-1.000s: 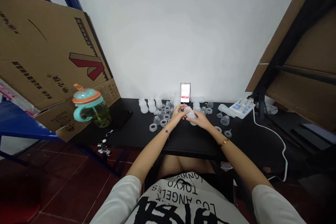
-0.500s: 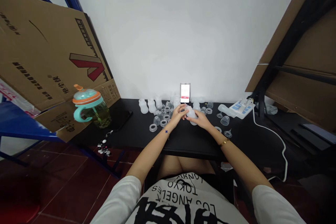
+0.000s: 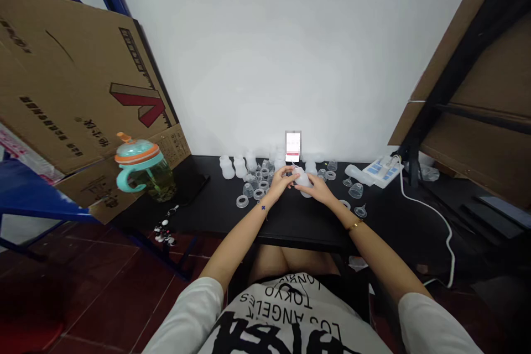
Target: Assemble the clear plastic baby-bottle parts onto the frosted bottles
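Note:
Both hands meet over the middle of a black table [image 3: 290, 221]. My right hand [image 3: 316, 190] wraps round a small translucent plastic bottle [image 3: 304, 181] lying on its side. My left hand [image 3: 282, 181] pinches at the bottle's left end; what sits between those fingers is too small to make out. Around the hands lie several clear plastic rings [image 3: 241, 202], clear caps [image 3: 355, 190] and upright translucent bottles [image 3: 227, 168].
A phone [image 3: 292, 146] leans upright against the white wall behind the parts. A teal and orange sippy cup [image 3: 141, 168] stands at the table's left by tilted cardboard boxes [image 3: 74, 94]. A white power strip [image 3: 384, 170] with its cable lies at the right.

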A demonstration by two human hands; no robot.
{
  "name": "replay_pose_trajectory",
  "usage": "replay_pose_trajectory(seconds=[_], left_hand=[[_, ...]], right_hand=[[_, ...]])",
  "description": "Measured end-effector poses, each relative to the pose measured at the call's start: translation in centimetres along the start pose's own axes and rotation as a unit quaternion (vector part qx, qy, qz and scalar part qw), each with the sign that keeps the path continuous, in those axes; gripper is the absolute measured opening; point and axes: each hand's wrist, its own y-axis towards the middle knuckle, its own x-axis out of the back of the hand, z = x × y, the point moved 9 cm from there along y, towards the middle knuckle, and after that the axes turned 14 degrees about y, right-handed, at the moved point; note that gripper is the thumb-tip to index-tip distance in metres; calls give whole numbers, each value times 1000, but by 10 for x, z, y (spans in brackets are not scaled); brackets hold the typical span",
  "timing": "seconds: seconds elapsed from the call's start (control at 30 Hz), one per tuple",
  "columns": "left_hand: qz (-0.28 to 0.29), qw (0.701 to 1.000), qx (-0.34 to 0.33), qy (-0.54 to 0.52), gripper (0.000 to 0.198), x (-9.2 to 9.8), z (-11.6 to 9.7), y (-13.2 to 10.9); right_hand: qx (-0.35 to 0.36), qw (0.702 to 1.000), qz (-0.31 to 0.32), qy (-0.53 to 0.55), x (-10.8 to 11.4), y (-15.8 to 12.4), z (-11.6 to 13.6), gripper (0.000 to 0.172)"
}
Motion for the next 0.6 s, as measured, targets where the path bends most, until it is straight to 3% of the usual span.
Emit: replay_pose_trajectory(seconds=[0.43,0.6], left_hand=[[41,999,-15,-10,52,-6,-5,-3],[22,1000,-16,-9,53,-5,-9,-5]], right_hand=[[3,1000,-11,15,2,1,0,48],[-2,1000,1,10,-1,0,2,47]])
